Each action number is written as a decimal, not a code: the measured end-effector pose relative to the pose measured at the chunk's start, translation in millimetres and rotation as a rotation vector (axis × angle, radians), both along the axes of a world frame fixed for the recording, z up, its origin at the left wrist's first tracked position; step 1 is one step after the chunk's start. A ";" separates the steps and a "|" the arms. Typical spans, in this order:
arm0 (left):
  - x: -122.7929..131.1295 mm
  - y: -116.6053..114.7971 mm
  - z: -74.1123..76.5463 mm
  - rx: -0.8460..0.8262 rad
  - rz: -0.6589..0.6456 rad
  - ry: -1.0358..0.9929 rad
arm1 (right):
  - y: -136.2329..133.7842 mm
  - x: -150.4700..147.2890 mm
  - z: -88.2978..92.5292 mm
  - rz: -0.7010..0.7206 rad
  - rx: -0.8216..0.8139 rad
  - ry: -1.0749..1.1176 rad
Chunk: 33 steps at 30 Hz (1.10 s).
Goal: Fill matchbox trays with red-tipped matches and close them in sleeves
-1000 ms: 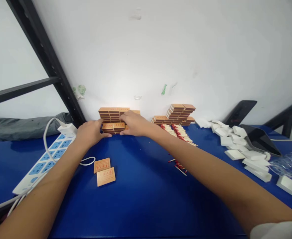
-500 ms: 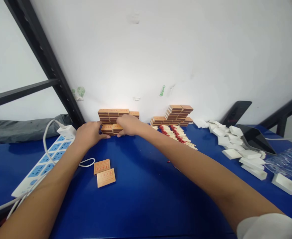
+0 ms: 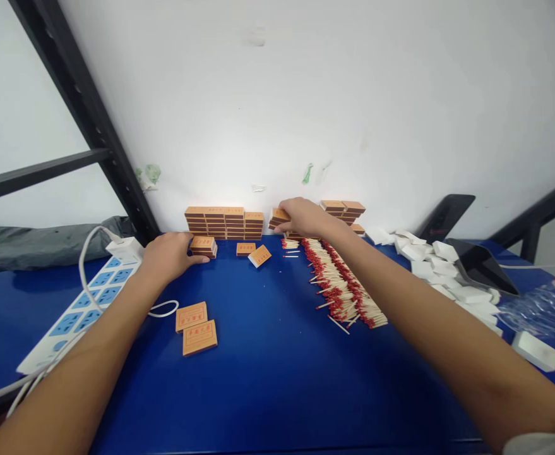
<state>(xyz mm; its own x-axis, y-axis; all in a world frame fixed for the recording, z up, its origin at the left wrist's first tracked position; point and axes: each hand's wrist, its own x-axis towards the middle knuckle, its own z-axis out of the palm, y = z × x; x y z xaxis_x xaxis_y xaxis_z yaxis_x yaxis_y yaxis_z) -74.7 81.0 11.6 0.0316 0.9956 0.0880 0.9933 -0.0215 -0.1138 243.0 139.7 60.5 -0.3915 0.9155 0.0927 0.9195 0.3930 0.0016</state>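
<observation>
My left hand [image 3: 170,256] is at the left, thumb and fingers closed around a short stack of orange matchboxes [image 3: 203,244] on the table. In my right hand [image 3: 302,216] is a small stack of matchboxes [image 3: 280,215], pinched near the wall. Between the hands lie two single matchboxes, one flat [image 3: 245,249] and one turned askew [image 3: 260,256]. A row of stacked matchboxes [image 3: 225,222] stands against the wall behind them. More stacked matchboxes [image 3: 343,207] are partly hidden behind my right hand and wrist.
Loose red-tipped matches [image 3: 336,281] lie in long piles under my right forearm. Two matchboxes [image 3: 199,338] rest nearer me. A power strip [image 3: 83,309] with white cables is at left. White blocks [image 3: 469,294], a black dustpan-like object [image 3: 483,265] and a plastic bottle [image 3: 542,309] sit at right.
My right hand has moved right from the low stack beside my left hand, carrying matchboxes. Two single matchboxes now show where it was. My left hand stays in place.
</observation>
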 end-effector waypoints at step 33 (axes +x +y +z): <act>-0.9 -1.2 -1.7 0.012 0.009 -0.045 | 9.4 -20.8 -54.6 -0.034 0.218 -0.171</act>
